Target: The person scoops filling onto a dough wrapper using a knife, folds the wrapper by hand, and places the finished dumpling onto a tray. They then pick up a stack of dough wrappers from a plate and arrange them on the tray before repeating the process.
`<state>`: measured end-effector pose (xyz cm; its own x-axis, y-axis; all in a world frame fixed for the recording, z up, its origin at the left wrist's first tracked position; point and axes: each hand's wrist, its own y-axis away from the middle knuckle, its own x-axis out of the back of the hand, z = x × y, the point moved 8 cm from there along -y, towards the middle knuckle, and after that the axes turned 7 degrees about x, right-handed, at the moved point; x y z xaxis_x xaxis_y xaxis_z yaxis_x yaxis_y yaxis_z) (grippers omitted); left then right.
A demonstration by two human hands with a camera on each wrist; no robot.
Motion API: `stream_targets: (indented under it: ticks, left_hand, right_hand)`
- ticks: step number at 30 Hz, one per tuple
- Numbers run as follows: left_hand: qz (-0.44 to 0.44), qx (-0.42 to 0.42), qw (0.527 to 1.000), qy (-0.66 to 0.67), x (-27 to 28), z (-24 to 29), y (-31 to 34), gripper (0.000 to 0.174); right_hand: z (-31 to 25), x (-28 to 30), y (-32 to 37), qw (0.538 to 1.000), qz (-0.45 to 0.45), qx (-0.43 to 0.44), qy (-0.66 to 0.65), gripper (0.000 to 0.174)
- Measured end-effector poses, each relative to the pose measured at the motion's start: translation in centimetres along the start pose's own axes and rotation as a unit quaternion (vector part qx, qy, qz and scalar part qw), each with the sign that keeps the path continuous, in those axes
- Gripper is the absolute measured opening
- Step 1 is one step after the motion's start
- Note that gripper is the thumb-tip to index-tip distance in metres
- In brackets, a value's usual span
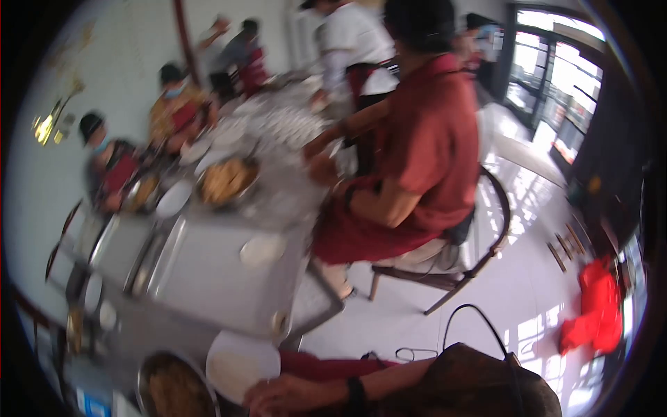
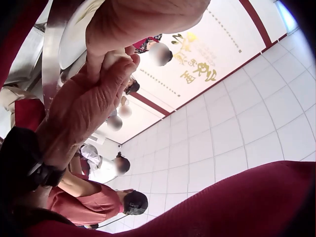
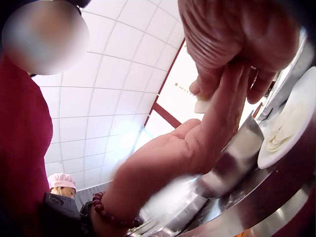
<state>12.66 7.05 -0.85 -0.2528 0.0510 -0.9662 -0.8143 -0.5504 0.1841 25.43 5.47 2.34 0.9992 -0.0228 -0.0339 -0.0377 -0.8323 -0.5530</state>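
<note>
My two hands meet close together, their fingers pinching a small piece of white dough (image 2: 114,58), mostly hidden behind the fingers. Across the top of the left wrist view lies my left hand (image 2: 143,24), with my right hand (image 2: 91,101) opposite it. In the right wrist view the dough's pale edge (image 3: 201,105) pokes out between the fingers. Only my right hand (image 1: 285,395) shows at the bottom of the head view, overlapping a white plate (image 1: 226,339) of flat dough wrappers (image 3: 286,118). Beside the plate stands a metal bowl of brown filling (image 1: 174,389).
A large metal tray (image 1: 208,278) with one pale round piece (image 1: 262,249) lies ahead. Past it are another bowl of filling (image 1: 226,182) and rows of white pieces (image 1: 292,125). A person in a red shirt (image 1: 434,139) sits on a chair (image 1: 497,229) at the right; several others line the table.
</note>
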Motion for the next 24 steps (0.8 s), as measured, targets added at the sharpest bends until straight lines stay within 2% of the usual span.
stream_targets:
  ticks: [2, 3, 4, 5, 6, 8, 9, 12, 18, 21, 24]
  left_hand:
    - [0.004, -0.013, 1.000, -0.008, -0.2, 0.1, -0.6, 0.057]
    - [0.037, -0.042, 0.998, -0.036, 0.6, 0.0, -1.8, 0.055]
    - [0.018, -0.049, 0.998, -0.021, -0.1, -0.5, -1.7, 0.059]
    - [0.010, -0.053, 0.998, 0.027, 0.7, -0.5, -1.5, 0.064]
    - [-0.003, -0.059, 0.998, 0.011, -0.4, -0.8, -1.7, 0.063]
    - [0.042, -0.074, 0.996, -0.004, -1.4, -1.0, -1.4, 0.057]
    - [0.014, -0.077, 0.997, 0.013, -1.0, -1.1, -1.3, 0.057]
    - [0.045, -0.091, 0.995, -0.023, -1.3, -1.4, -1.3, 0.060]
    - [0.044, -0.107, 0.993, -0.016, -0.8, -1.9, -1.5, 0.051]
    - [0.058, -0.115, 0.989, -0.070, -0.7, -2.0, -1.4, 0.047]
    - [0.030, -0.124, 0.991, -0.041, -0.7, -2.0, -1.4, 0.043]
  right_hand:
    - [1.9, 0.0, 0.6, 0.997, -0.003, -0.048, -0.061, 0.018]
    - [1.0, 0.4, 0.3, 0.999, 0.003, -0.029, -0.037, 0.017]
    - [0.4, 0.6, -0.2, 1.000, 0.009, -0.008, -0.017, 0.017]
    - [0.2, 0.6, -0.6, 1.000, 0.014, -0.009, -0.011, 0.018]
    - [0.0, 0.6, -0.8, 1.000, 0.018, -0.012, -0.004, 0.018]
    - [-0.2, 0.6, -1.1, 0.999, -0.002, -0.028, 0.018, 0.019]
    - [-0.4, 0.6, -1.4, 0.999, -0.006, -0.028, 0.017, 0.018]
    - [-0.9, 0.3, -1.7, 1.000, -0.012, -0.028, 0.007, 0.015]
    - [-0.3, 0.5, -1.3, 0.999, -0.006, -0.044, 0.002, 0.012]
    - [-0.7, 0.5, -1.5, 0.998, -0.048, 0.003, 0.048, 0.020]
    - [-1.0, 0.7, -1.8, 1.000, 0.004, -0.001, 0.013, 0.031]
